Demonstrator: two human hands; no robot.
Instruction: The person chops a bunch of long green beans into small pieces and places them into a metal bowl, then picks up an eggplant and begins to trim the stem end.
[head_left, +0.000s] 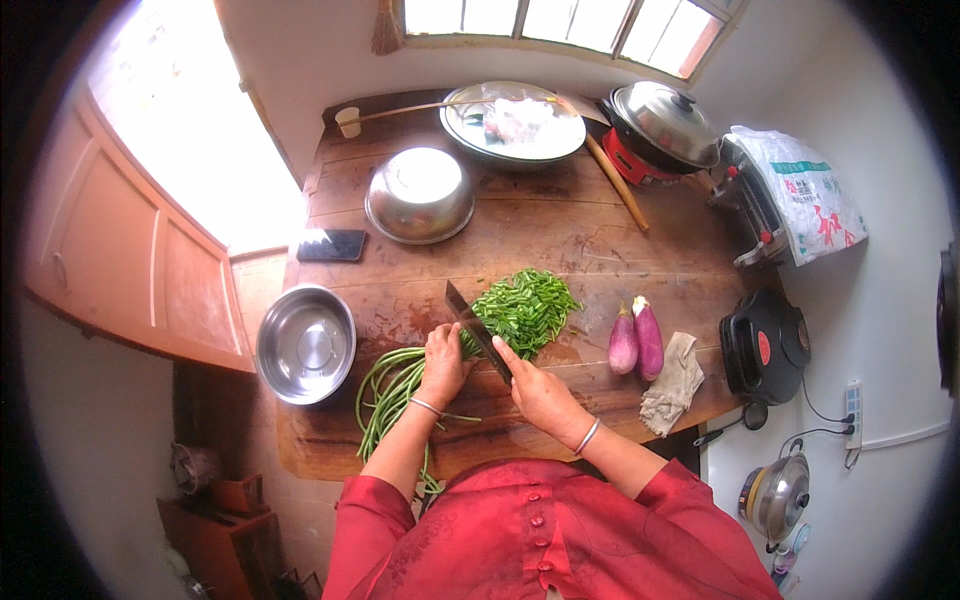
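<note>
My left hand (444, 365) grips a bunch of long green beans (391, 384) near its cut end. The bunch trails back to the left under my forearm, and a few ends hang over the table's front edge. In my right hand (541, 391) is a cleaver (480, 331), its dark blade slanting across the beans just right of my left fingers. Beyond the blade lies a heap of short cut bean pieces (529, 307), directly on the wooden table (517, 221). My right hand hides the cleaver's handle.
An empty steel basin (306, 345) stands at the left edge, near a phone (331, 245) and an upturned metal bowl (420, 196). Two eggplants (636, 341) and a cloth (673, 384) lie right. Behind are a large basin (457, 124), a wooden rolling pin (616, 184) and a lidded pan (664, 124).
</note>
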